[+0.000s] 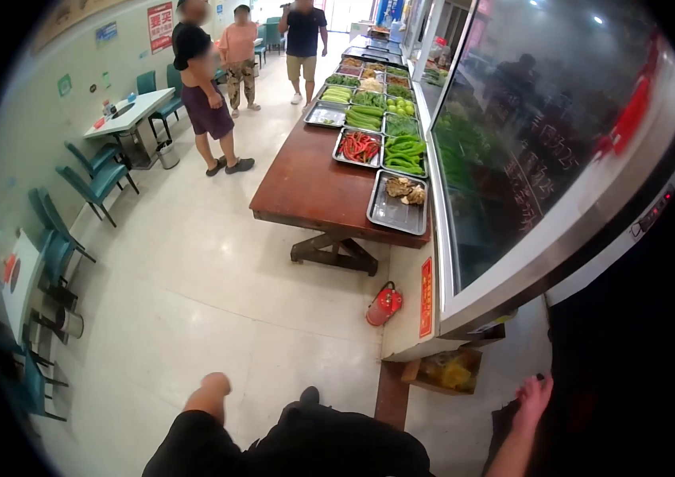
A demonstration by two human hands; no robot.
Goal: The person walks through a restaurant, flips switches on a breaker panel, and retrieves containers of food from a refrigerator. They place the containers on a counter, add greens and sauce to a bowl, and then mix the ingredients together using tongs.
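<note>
My left hand [217, 383] is low in the view, over the pale floor, beyond a black sleeve. Its fingers cannot be made out, and nothing shows in it. On the lower right, my right hand [534, 400] is raised with its fingers apart, beside a dark area at the edge of the doorway. A tiny dark spot shows by its fingertips, too small to name. Closest to that hand is a cardboard box [473, 381] on the floor with yellow stuff inside. One dark shoe [310, 395] of mine shows ahead of my black clothing.
A brown wooden table [294, 187] carries metal trays of vegetables, including red peppers [359, 148] and green peppers [406, 153]. Beneath its near end stands a fire extinguisher [385, 305]. Three people stand ahead. Teal chairs [103, 183] and white tables line the left wall. A glass partition [504, 143] borders the right.
</note>
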